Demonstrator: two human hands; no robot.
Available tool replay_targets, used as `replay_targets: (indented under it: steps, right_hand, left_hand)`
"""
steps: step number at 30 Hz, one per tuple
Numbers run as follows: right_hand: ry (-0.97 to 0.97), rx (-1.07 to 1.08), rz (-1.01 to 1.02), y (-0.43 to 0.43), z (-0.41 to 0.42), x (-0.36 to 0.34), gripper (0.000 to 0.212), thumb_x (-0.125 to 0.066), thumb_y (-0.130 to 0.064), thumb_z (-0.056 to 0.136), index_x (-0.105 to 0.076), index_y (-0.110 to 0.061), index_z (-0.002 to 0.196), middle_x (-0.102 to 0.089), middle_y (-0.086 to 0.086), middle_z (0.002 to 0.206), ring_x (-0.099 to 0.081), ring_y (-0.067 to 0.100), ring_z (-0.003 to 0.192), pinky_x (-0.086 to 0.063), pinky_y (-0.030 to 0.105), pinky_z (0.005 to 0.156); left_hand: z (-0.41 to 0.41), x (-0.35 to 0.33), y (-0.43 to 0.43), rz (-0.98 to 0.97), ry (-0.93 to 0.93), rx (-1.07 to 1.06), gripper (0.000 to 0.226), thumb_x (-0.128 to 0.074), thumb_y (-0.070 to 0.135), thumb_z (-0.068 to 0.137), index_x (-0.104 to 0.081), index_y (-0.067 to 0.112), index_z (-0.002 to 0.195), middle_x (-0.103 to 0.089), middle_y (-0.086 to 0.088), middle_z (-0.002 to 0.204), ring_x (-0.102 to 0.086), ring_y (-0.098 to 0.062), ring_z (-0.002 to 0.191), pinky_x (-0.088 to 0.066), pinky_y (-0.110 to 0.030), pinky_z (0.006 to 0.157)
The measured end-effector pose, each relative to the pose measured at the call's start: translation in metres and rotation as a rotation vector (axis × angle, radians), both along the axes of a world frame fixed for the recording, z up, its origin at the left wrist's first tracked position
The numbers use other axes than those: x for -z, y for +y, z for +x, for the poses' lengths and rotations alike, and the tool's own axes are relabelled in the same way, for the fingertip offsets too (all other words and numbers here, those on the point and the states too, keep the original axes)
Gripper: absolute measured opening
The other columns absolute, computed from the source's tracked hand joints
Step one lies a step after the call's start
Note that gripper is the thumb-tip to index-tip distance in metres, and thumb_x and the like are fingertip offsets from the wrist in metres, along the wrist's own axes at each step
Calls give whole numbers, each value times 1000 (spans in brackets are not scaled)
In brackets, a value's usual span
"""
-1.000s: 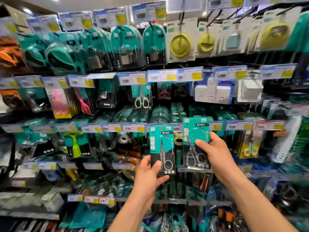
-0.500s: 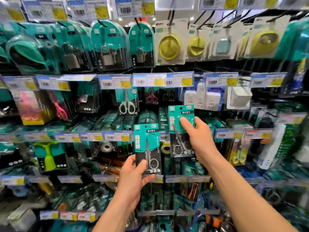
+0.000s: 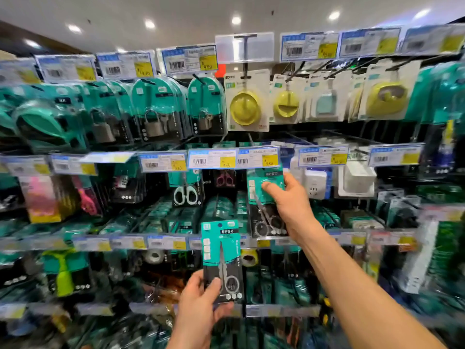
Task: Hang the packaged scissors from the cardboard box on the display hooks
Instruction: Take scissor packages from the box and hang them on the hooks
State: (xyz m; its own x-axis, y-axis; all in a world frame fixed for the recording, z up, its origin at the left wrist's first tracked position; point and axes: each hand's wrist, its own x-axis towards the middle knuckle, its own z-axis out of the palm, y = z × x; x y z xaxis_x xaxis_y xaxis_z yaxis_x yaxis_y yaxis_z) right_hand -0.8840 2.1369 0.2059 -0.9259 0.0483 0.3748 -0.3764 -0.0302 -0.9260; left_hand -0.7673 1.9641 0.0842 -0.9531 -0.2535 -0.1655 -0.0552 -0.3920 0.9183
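While the display rack point(image 3: 324, 137) stood crowded with hanging goods, the right hand point(image 3: 293, 206) gripped one scissors pack point(image 3: 261, 219) just under the second row's price rail point(image 3: 212, 161). Lower, the left hand point(image 3: 200, 307) pinched a second pack point(image 3: 221, 250) by its bottom edge.

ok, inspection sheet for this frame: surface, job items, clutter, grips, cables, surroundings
Surface: no table; hook display wall with price-tag strips.
Job's things: upper scissors pack up under a price tag; lower scissors pack before a lower row; cardboard box not in view.
Clutter: padlock packs, yellow gadgets, white sockets, white-handled scissors.
Grips: right grip pinches upper scissors pack; left grip holds lower scissors pack by its bottom.
Cables: nothing seen.
Surroundings: shop ceiling, recessed lights.
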Motion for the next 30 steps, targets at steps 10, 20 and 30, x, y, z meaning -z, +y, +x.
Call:
replay_targets:
  steps: [10, 20, 30]
  right_hand:
    - [91, 6, -27, -7, -20, -13, 23, -67, -41, 92, -67, -30, 112, -73, -7, 115, -69, 12, 107, -54, 44, 98]
    - [-8, -18, -63, 2, -18, 7, 12, -64, -18, 96, -66, -19, 108, -77, 1, 102, -74, 16, 90, -59, 34, 76]
    - [-10, -98, -104, -6, -14, 15, 13, -60, -6, 97, -62, -17, 104, -78, -5, 89, -74, 10, 77, -59, 26, 63]
  left_hand:
    - [5, 3, 5, -27, 42, -13, 10, -54, 4, 100, -60, 7, 108, -78, -8, 86, -72, -24, 74, -59, -33, 56]
    - [8, 1, 25, 31, 62, 56, 13, -54, 7, 101, -61, 9, 112, -75, -13, 106, -72, -29, 94, -59, -38, 65]
    - [-6, -2, 37, 82, 110, 176, 18, -55, 7, 101, -57, 10, 118, -66, -19, 124, -70, -28, 99, -61, -35, 65]
